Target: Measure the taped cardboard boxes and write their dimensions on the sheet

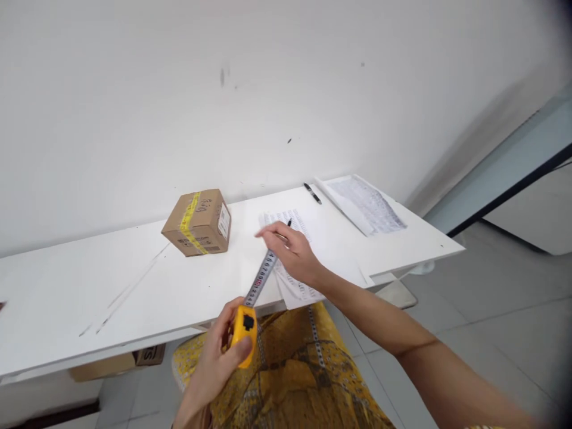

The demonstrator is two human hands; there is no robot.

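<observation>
My left hand [218, 351] is wrapped round a yellow tape measure case [243, 333] held just in front of the white table's near edge. Its blade [261, 277] runs up and to the right to my right hand [292, 250], whose fingers pinch the blade's end together with a black pen [289, 223]. That hand hovers over a printed sheet [297, 286] that overhangs the table edge. A small cardboard box [199, 222] with yellow tape and a white label stands on the table to the left of my right hand, untouched.
The white table [89, 286] stands against a white wall. A second black pen [313, 193] and a stack of printed papers [364, 204] lie at its far right. Another cardboard box [116, 363] sits under the table. My lap in yellow patterned cloth [299, 369] is below.
</observation>
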